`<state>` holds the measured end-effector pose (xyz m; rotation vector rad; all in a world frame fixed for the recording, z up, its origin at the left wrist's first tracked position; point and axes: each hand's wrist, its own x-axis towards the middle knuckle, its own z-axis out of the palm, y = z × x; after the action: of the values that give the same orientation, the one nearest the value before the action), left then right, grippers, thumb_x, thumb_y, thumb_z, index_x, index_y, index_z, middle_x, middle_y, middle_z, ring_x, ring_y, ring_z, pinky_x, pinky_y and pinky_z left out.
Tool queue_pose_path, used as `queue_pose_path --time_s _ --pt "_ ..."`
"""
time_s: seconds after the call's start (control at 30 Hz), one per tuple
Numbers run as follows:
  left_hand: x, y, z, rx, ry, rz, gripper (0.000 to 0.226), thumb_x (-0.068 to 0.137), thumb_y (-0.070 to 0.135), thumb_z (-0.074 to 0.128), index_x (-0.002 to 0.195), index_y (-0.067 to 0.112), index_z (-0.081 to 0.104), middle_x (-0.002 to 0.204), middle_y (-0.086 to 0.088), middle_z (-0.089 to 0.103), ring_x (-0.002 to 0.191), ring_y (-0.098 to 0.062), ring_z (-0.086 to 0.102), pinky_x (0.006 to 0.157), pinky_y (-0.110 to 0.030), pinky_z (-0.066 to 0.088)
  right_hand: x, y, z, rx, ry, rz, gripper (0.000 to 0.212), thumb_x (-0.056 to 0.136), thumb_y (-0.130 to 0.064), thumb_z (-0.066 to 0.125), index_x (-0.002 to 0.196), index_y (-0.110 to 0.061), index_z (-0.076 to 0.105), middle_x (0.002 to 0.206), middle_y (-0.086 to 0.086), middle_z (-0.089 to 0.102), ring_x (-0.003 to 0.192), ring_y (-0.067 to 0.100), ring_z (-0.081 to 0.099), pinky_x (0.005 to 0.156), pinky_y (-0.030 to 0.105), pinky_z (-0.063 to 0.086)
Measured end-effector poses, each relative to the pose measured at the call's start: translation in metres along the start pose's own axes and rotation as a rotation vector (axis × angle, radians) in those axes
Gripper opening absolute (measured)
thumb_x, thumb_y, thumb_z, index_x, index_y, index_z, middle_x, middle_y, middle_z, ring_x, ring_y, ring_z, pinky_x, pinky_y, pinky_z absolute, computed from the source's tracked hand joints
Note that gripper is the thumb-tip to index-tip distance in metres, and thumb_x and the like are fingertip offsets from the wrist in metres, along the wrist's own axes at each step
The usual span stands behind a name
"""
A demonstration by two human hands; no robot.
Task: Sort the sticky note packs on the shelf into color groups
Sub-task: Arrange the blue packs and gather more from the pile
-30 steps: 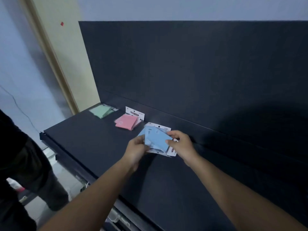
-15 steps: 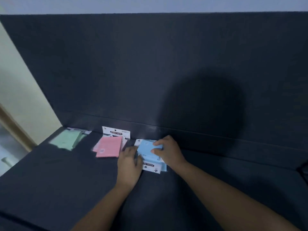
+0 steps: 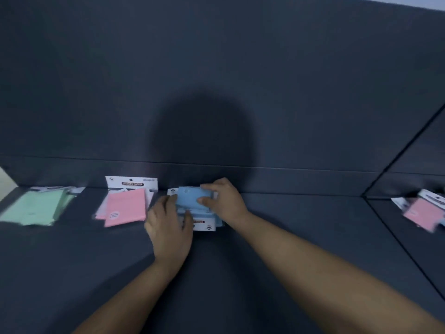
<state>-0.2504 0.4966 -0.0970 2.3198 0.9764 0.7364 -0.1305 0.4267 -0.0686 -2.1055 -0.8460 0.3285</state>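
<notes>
Fingers (image 3: 209, 187) of the right hand (image 3: 225, 201) were curled over the far edge of the blue sticky note packs (image 3: 192, 201), thumb tucked in against the near side, so that hand was pinched shut on the top pack. Left hand (image 3: 168, 227) lay flat with its fingers spread loosely, palm down on the left and front part of the same blue pile, pressing rather than gripping as far as I could tell.

The blue packs were pale sky blue squares in clear sleeves, with a white header card poking out at the front that had a dark label strip and small black marks on it. They sat on the dark shelf (image 3: 289, 237) close to the back panel, roughly in the middle.

Just left of them was the pink pile (image 3: 126, 208), a salmon-pink square with a tiny white label near its lower corner, and a white header card standing up behind it against the back panel. It was near the left hand but not touching it. Further left, well apart from the blue ones, was the mint green pile (image 3: 36, 208), pretty smeared by motion blur.

Way over on the right edge were a few more packs (image 3: 423, 213), pink showing on top with white card behind, blurry too.
</notes>
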Motion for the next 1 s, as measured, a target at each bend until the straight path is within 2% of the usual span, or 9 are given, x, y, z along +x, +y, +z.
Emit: queue_pose_path --time_s 0.1,0.23,0.3,0.43,0.57,0.67,0.77,0.9,1.0 --pt "-0.005 0.012 -0.003 0.033 0.042 0.152 0.035 0.084 0.019 0.053 0.116 0.005 0.057 0.129 -0.014 0.051 0.120 -0.035 0.042 0.098 -0.044 0.024 -0.011 -0.002 -0.027 0.013 0.093 -0.035 0.043 0.084 -0.023 0.068 0.125 -0.012 0.059 0.124 0.008 0.047 0.112 0.018 0.048 0.096 0.020 0.038" --pt "-0.011 0.060 0.003 -0.127 0.020 0.427 0.031 0.085 0.027 0.038 0.097 0.011 0.062 0.102 -0.004 0.064 0.101 -0.024 0.052 0.090 -0.035 0.027 -0.043 0.011 -0.082 -0.060 0.194 -0.062 0.021 0.084 -0.015 0.067 0.104 -0.009 0.069 0.106 0.007 0.059 0.088 0.019 0.058 0.079 0.014 0.041" --pt "-0.020 0.095 0.011 -0.209 -0.031 0.589 0.028 0.086 0.025 0.037 0.090 0.014 0.063 0.090 0.001 0.065 0.090 -0.014 0.050 0.085 -0.030 0.027 -0.067 0.028 -0.114 -0.083 0.229 -0.046 0.015 0.084 -0.011 0.066 0.097 -0.006 0.071 0.097 0.010 0.062 0.081 0.018 0.058 0.074 0.012 0.040" --pt "-0.055 0.168 0.044 -0.309 -0.229 0.764 0.018 0.086 0.019 0.044 0.086 0.019 0.063 0.080 0.014 0.058 0.077 -0.011 0.054 0.083 -0.022 0.026 -0.129 0.074 -0.184 -0.124 0.309 0.085 0.013 0.084 -0.011 0.066 0.096 -0.006 0.070 0.096 0.012 0.063 0.083 0.012 0.054 0.071 0.005 0.036" --pt "-0.106 0.232 0.083 -0.322 -0.332 0.877 0.013 0.088 0.011 0.054 0.086 0.020 0.063 0.081 0.013 0.061 0.080 -0.011 0.057 0.083 -0.022 0.026 -0.211 0.123 -0.262 -0.106 0.484 0.246 0.010 0.082 -0.009 0.069 0.091 -0.006 0.069 0.089 0.007 0.066 0.073 0.006 0.054 0.064 0.002 0.036" --pt "-0.151 0.281 0.110 -0.338 -0.408 0.940 0.013 0.087 0.008 0.058 0.088 0.018 0.065 0.083 0.010 0.065 0.081 -0.014 0.059 0.082 -0.023 0.028 -0.281 0.158 -0.321 -0.100 0.588 0.355 0.005 0.083 -0.010 0.068 0.089 -0.008 0.068 0.084 0.002 0.065 0.074 0.008 0.057 0.069 0.012 0.042" --pt "-0.198 0.329 0.134 -0.331 -0.449 1.022 0.012 0.088 0.010 0.057 0.089 0.019 0.065 0.085 0.009 0.064 0.084 -0.014 0.058 0.085 -0.022 0.024 -0.353 0.192 -0.369 -0.108 0.689 0.440 0.002 0.084 -0.012 0.067 0.086 -0.012 0.066 0.085 0.006 0.067 0.079 0.017 0.060 0.069 0.021 0.044" --pt "-0.255 0.384 0.168 -0.299 -0.473 1.149 0.017 0.092 0.020 0.046 0.099 0.023 0.062 0.097 0.011 0.061 0.095 -0.012 0.052 0.093 -0.022 0.020 -0.433 0.230 -0.415 -0.127 0.790 0.487 0.012 0.084 -0.010 0.067 0.079 -0.021 0.066 0.076 -0.008 0.065 0.071 0.006 0.059 0.060 0.011 0.041" --pt "-0.282 0.411 0.188 -0.283 -0.472 1.130 0.017 0.092 0.021 0.047 0.100 0.022 0.062 0.098 0.010 0.060 0.096 -0.011 0.052 0.091 -0.023 0.021 -0.470 0.250 -0.438 -0.106 0.825 0.516 0.015 0.083 -0.008 0.067 0.078 -0.022 0.066 0.074 -0.010 0.065 0.066 0.000 0.058 0.057 0.010 0.042"
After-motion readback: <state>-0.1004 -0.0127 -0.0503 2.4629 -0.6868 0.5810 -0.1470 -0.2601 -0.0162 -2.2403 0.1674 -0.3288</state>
